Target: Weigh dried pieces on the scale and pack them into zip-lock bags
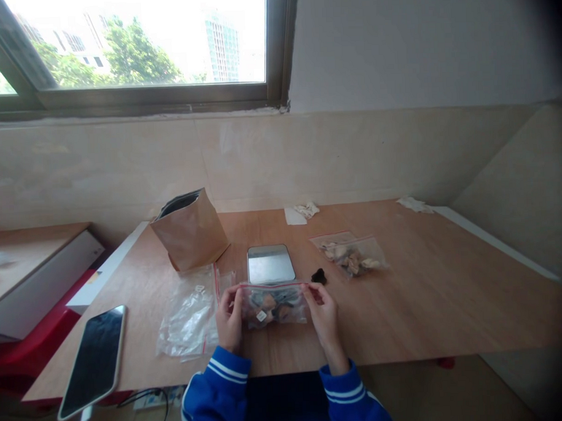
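Between my two hands is a clear zip bag (273,309) with a red seal line, holding dark and brown dried pieces and a small white packet. My left hand (229,316) pinches its upper left corner. Thumb and fingers of my right hand (322,310) grip the upper right corner. Just beyond the bag lies a flat scale (270,263) with a silvery top. A small black piece (319,277) rests on the table near my right fingertips. Several clear empty-looking zip bags (187,318) lie beside my left hand.
An open brown paper bag (192,232) stands at the back left. Filled zip bags (354,257) lie to the right of the scale. A phone (95,358) with a cable sits at the left table edge. Crumpled tissue (307,209) lies at the back.
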Demonstrator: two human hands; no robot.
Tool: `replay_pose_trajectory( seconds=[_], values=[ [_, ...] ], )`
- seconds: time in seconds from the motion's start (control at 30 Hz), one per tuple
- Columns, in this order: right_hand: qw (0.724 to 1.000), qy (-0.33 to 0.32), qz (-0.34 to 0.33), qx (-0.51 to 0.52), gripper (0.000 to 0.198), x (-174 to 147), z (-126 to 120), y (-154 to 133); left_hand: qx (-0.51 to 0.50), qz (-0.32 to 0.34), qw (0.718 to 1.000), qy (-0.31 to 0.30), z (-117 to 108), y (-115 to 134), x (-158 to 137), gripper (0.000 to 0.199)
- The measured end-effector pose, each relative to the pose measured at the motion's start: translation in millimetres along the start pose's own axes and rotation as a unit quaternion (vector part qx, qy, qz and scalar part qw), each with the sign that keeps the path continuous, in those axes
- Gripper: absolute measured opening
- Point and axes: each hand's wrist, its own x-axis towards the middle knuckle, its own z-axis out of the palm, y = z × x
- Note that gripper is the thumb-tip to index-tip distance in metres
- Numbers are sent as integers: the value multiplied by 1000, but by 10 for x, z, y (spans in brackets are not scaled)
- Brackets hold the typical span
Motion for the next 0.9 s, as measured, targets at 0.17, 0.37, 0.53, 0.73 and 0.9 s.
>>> replay_pose_trajectory(
  seconds=[0.17, 0.37, 0.53, 0.73, 0.9],
  values=[
    [1000, 5, -12, -26, 50, -9, -25, 49, 27, -5, 999, 26, -1, -4, -14, 33],
    [996, 32, -64, -56, 46, -19, -18, 54, 101, 51, 992, 58, -41, 10, -7, 29],
    [990, 39, -111, -78, 40, -34, -1, 16, 116, 71, 988, 73, -41, 18, -8, 27],
    [994, 26, -85, -61, 37, -35, -16, 1, 55, 24, 998, 28, -32, -10, 1, 30],
    [999, -6, -39, -6, 38, -56, -27, -56, -41, 4, 999, -8, -16, 35, -10, 30]
  ],
)
